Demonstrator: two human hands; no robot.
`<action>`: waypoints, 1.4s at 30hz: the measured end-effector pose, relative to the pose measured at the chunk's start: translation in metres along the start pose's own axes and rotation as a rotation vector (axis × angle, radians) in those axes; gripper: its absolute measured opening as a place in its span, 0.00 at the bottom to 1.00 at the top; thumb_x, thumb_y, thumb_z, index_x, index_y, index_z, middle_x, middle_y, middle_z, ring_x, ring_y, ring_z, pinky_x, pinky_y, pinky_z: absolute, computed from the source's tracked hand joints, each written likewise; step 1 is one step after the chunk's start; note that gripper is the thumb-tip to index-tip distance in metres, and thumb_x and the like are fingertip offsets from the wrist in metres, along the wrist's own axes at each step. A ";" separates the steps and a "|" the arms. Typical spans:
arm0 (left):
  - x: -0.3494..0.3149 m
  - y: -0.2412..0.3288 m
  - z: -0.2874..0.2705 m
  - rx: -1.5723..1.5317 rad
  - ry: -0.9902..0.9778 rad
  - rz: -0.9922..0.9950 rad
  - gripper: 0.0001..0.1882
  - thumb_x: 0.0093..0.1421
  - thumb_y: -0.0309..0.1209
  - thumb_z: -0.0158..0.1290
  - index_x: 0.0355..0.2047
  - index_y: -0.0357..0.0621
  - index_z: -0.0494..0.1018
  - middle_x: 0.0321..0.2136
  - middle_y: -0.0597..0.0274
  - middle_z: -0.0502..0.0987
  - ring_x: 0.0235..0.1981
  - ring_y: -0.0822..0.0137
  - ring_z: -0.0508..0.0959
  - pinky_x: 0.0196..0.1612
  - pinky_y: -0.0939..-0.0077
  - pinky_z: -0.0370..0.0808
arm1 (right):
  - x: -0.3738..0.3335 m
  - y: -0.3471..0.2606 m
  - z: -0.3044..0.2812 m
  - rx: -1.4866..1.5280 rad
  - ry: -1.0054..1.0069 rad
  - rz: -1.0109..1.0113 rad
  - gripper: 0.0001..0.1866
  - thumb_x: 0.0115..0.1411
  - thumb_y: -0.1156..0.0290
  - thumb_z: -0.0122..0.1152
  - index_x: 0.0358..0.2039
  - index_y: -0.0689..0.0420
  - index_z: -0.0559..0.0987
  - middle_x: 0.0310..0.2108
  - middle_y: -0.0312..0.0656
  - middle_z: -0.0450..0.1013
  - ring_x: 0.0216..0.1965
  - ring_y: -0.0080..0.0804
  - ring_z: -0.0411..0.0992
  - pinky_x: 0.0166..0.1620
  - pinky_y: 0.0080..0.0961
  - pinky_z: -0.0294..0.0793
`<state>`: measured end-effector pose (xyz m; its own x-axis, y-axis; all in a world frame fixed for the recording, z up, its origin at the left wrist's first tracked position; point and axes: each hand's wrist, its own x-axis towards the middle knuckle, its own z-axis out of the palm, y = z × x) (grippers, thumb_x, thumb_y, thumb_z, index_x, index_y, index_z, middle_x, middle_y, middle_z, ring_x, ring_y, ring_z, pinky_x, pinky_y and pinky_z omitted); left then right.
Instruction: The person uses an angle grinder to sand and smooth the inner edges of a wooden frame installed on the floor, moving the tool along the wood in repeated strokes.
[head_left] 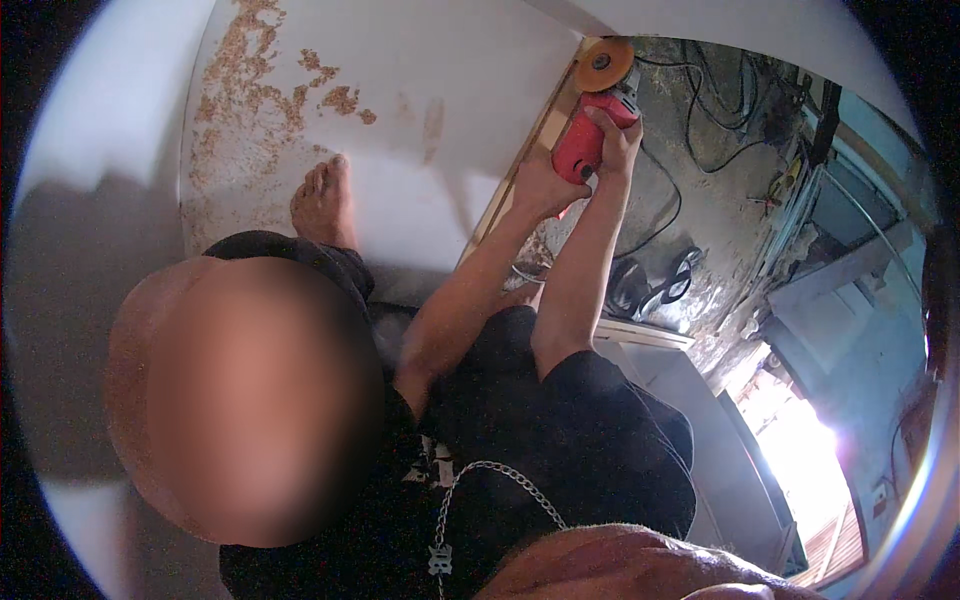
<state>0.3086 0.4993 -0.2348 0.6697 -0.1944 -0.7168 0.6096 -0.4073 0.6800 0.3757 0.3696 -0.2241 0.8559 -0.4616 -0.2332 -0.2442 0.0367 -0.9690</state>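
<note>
Both of my hands grip a red angle grinder (580, 146) out at arm's length, near the top of the view. My left hand (545, 188) is closed around the rear of its body. My right hand (617, 143) wraps the body farther forward, close to the metal head. The round orange disc (603, 64) faces up toward me, beside the far end of a pale wooden strip (550, 130). Whether the disc touches the strip or is spinning, I cannot tell. Part of the left fingers is hidden by the tool.
A white panel (420, 60) with brown flaking patches (240, 90) lies left of the strip, with my bare foot (330, 200) on it. Black cables (715, 110) curl over the rough floor at right. Black looped items (655, 285) lie near my right forearm. A bright opening (800, 440) shows at lower right.
</note>
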 end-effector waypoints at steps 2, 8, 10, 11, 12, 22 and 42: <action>-0.001 -0.002 0.009 -0.027 0.071 0.088 0.38 0.31 0.53 0.71 0.38 0.37 0.80 0.30 0.47 0.83 0.33 0.51 0.84 0.41 0.60 0.80 | -0.005 -0.011 -0.003 -0.059 0.006 0.066 0.26 0.44 0.76 0.77 0.46 0.62 0.77 0.40 0.41 0.78 0.38 0.32 0.78 0.43 0.31 0.79; -0.005 0.010 0.007 -0.059 0.047 0.087 0.37 0.31 0.52 0.71 0.37 0.37 0.79 0.30 0.47 0.82 0.34 0.51 0.84 0.42 0.60 0.80 | 0.004 -0.010 -0.018 -0.116 -0.007 0.114 0.26 0.44 0.76 0.77 0.45 0.61 0.77 0.39 0.41 0.78 0.37 0.32 0.78 0.43 0.31 0.80; -0.004 0.010 0.005 -0.053 0.038 0.076 0.36 0.31 0.51 0.71 0.37 0.37 0.79 0.31 0.47 0.82 0.35 0.51 0.84 0.41 0.60 0.81 | 0.002 -0.008 -0.009 -0.058 0.030 0.054 0.27 0.44 0.76 0.77 0.46 0.61 0.76 0.38 0.41 0.78 0.37 0.32 0.78 0.43 0.31 0.80; -0.001 0.010 0.004 -0.040 0.023 0.070 0.36 0.31 0.51 0.72 0.37 0.37 0.79 0.31 0.47 0.82 0.35 0.51 0.84 0.41 0.60 0.81 | 0.002 -0.007 -0.005 -0.030 0.048 0.023 0.27 0.44 0.76 0.77 0.46 0.61 0.76 0.38 0.41 0.78 0.36 0.32 0.78 0.42 0.31 0.80; 0.001 0.009 0.003 -0.027 0.009 0.065 0.36 0.31 0.51 0.72 0.37 0.37 0.79 0.31 0.47 0.82 0.34 0.50 0.84 0.41 0.60 0.81 | 0.002 -0.009 -0.002 -0.030 0.034 0.035 0.27 0.44 0.76 0.77 0.46 0.61 0.76 0.38 0.41 0.78 0.37 0.32 0.78 0.42 0.31 0.80; 0.000 0.021 -0.005 -0.021 -0.036 0.009 0.39 0.31 0.50 0.73 0.41 0.36 0.78 0.36 0.46 0.83 0.38 0.52 0.84 0.43 0.60 0.80 | 0.011 -0.004 -0.007 -0.039 0.020 0.007 0.30 0.43 0.76 0.77 0.48 0.61 0.75 0.40 0.41 0.77 0.37 0.32 0.78 0.42 0.31 0.79; -0.001 0.029 0.002 -0.068 0.059 0.147 0.38 0.32 0.48 0.73 0.42 0.38 0.78 0.36 0.46 0.82 0.40 0.49 0.83 0.46 0.60 0.80 | 0.021 -0.004 -0.018 -0.089 0.066 0.051 0.25 0.44 0.77 0.76 0.44 0.62 0.77 0.39 0.42 0.78 0.37 0.33 0.78 0.43 0.32 0.80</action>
<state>0.3251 0.4862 -0.2149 0.7764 -0.1941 -0.5996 0.5288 -0.3167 0.7874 0.3861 0.3441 -0.2241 0.8102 -0.5183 -0.2737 -0.3292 -0.0160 -0.9441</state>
